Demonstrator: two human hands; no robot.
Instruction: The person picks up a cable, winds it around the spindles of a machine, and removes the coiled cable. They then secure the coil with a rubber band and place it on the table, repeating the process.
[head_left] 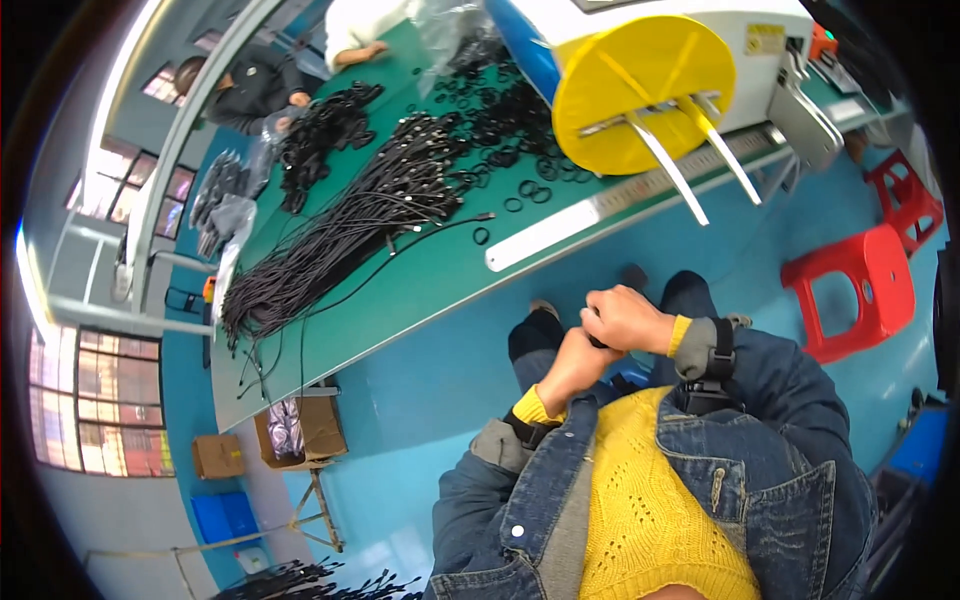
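My left hand [574,366] and my right hand [632,319] meet in front of my body, off the table's near edge. Both are closed, with fingers curled and the right one lying partly over the left. A small bit of something dark shows between them; its kind cannot be made out. Beyond them on the green table [400,290] lies a large bundle of black cables [340,225] with metal connector ends. One cable end sticks out toward the right of the bundle. Loose black rings [513,204] are scattered beside it, near a long metal ruler [540,237].
A machine with a yellow disc [640,95] and two protruding metal rods [670,170] stands at the table's right. Red plastic stools [885,285] are on the floor at right. Cardboard boxes [325,425] sit at lower left. Another person [250,95] works across the table.
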